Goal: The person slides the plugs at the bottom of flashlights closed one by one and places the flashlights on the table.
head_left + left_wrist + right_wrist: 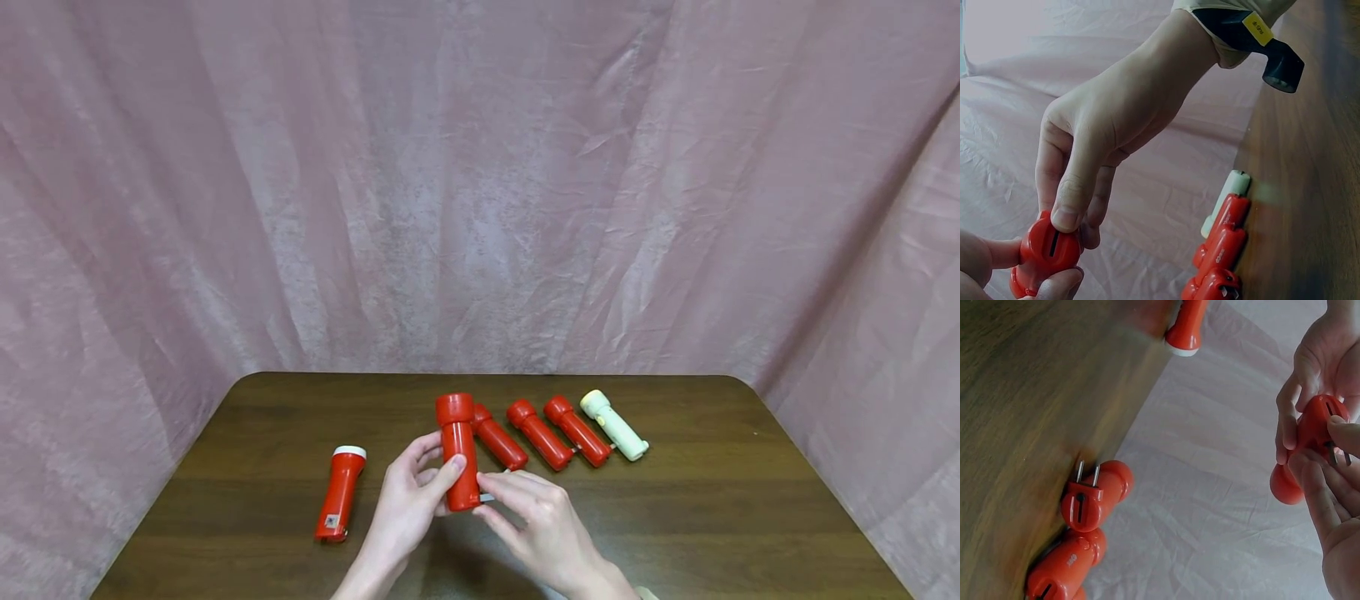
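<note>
Above the table's middle, my left hand (405,496) holds a red flashlight (459,458), fingers behind it and thumb across its front. Its wide head points up and away. The tail end carries a slotted slider (1054,244) and metal plug prongs (1331,453), which stick out sideways. With thumb and fingers, my right hand (542,521) pinches that tail end; in the right wrist view the thumb rests by the slot. Just behind lie more red flashlights (547,437), their prongs also out.
A pale green flashlight (618,431) lies at the right end of the row. On the left, a red flashlight with a white rim (341,496) lies alone on the wooden table (712,517). Pink curtains (480,183) hang behind and at both sides.
</note>
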`<state>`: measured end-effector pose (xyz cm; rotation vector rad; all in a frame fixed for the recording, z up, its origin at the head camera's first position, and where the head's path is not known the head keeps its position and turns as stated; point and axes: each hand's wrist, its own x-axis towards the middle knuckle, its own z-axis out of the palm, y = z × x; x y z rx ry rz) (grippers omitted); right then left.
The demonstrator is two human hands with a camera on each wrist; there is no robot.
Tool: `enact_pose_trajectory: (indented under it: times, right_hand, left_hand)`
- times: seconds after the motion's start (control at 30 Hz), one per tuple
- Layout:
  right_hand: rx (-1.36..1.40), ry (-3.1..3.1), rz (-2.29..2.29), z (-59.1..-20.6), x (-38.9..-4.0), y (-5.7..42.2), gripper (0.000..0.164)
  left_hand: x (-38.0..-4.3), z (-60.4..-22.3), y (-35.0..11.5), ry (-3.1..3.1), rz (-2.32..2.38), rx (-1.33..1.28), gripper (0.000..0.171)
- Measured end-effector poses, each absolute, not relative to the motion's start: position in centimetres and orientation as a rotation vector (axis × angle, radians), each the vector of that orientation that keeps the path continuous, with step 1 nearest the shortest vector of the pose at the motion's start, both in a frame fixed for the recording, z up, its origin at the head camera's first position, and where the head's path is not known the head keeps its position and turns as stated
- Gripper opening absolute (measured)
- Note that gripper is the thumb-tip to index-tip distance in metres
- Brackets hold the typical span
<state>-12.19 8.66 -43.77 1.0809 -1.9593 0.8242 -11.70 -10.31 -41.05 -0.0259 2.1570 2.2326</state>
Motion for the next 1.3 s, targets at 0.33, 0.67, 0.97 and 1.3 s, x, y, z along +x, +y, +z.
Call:
enact_pose_trajectory:
  times: [0.33, 0.67, 0.97, 1.3]
  right_hand:
    - [1.079, -1.949, 0.814, -43.64, -12.34, 8.60, 0.031]
    - [1.016, -2.037, 0.859, -43.61, -12.00, 8.38, 0.031]
    - [0.991, -2.045, 0.855, -43.73, -11.86, 8.11, 0.036]
    - [0.961, -2.072, 0.847, -43.78, -11.61, 7.98, 0.037]
  left_hand:
    - [-11.30, -40.81, -10.03, 2.151, 2.274, -0.039, 0.053]
    - [-11.20, -40.95, -10.00, 2.173, 2.267, -0.027, 0.054]
    - [-11.18, -40.96, -9.99, 2.155, 2.267, -0.044, 0.055]
    - [-11.24, -41.23, -10.04, 2.158, 2.257, -0.055, 0.056]
